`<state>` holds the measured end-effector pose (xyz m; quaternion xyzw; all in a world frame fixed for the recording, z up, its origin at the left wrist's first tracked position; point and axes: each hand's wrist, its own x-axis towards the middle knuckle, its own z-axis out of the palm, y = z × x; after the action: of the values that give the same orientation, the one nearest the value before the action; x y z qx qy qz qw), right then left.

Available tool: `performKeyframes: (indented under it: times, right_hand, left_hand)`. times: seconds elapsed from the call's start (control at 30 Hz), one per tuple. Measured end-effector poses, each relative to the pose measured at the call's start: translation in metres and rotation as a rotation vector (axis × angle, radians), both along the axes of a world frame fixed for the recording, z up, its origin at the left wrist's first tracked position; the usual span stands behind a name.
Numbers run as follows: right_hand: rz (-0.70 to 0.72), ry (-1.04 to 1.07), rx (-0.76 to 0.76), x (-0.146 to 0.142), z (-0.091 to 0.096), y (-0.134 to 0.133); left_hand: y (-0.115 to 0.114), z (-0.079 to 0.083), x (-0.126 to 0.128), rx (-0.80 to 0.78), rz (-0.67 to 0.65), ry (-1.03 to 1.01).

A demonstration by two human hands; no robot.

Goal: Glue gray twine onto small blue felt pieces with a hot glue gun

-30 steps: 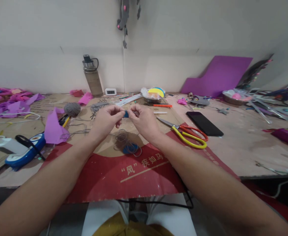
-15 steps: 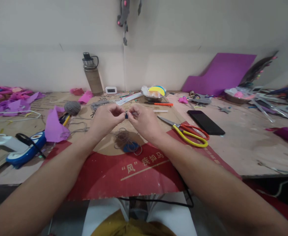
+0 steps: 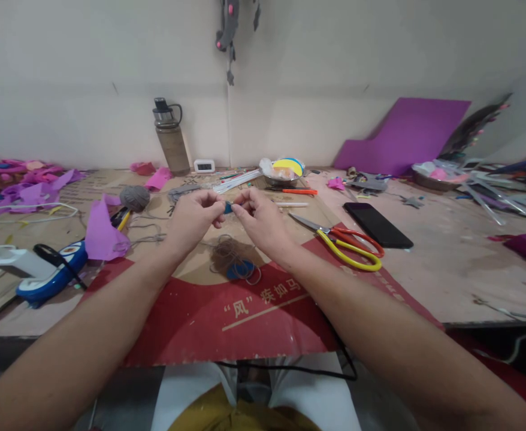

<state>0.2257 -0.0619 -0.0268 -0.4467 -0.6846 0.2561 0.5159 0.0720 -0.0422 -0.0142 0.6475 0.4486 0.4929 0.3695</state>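
Note:
Between my two hands, above the cardboard, is a small blue piece [image 3: 227,207], too small to make out fully. My left hand [image 3: 196,214] pinches its left side with thumb and forefinger. From the other side my right hand [image 3: 256,216] pinches it too, fingers closed. Below them lies a loose tangle of grey yarn [image 3: 227,254], partly over a blue disc [image 3: 240,269]. A ball of grey yarn [image 3: 135,197] rests to the left, its strand trailing toward my left wrist. Scissors [image 3: 341,239] with one red and one yellow handle lie right of my right hand.
A black phone [image 3: 377,225] lies beyond the scissors. Purple felt [image 3: 103,230] and a blue power strip [image 3: 60,275] are at the left. Behind stand a water bottle [image 3: 172,140], a small clock [image 3: 204,166] and a bowl [image 3: 283,180]. Red printed cardboard [image 3: 182,329] covers the near edge.
My fingers have shifted on the small blue piece, and more of it shows between them. My left fingers have come down a little. The view has moved slightly; the table things are unmoved.

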Motion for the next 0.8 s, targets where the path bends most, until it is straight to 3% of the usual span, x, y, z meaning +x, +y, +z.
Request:
performKeyframes:
  times: [0.17, 0.3, 0.4, 0.5, 0.63, 0.7, 0.8]
  right_hand:
    - [0.009, 0.04, -0.059, 0.0, -0.004, 0.003]
    - [0.003, -0.051, 0.038, 0.0, -0.008, 0.003]
    - [0.081, -0.183, 0.111, -0.004, -0.008, -0.002]
    - [0.194, -0.339, 0.125, -0.01, -0.007, -0.01]
    - [0.273, -0.524, 0.112, -0.017, -0.009, -0.016]
    - [0.335, -0.546, 0.111, -0.018, -0.01, -0.017]
    - [0.452, -0.438, 0.1, -0.016, -0.006, -0.019]
  left_hand:
    - [0.001, -0.001, -0.001, -0.006, 0.005, -0.036]
    - [0.006, 0.002, -0.007, 0.073, 0.105, -0.023]
    - [0.012, 0.004, -0.012, 0.115, 0.178, -0.084]
    - [0.016, 0.004, -0.014, 0.079, 0.218, -0.245]
    - [0.017, 0.01, -0.013, -0.125, 0.167, -0.508]
    - [0.018, 0.02, -0.016, -0.2, 0.155, -0.611]
    - [0.02, 0.042, -0.028, -0.18, 0.193, -0.803]
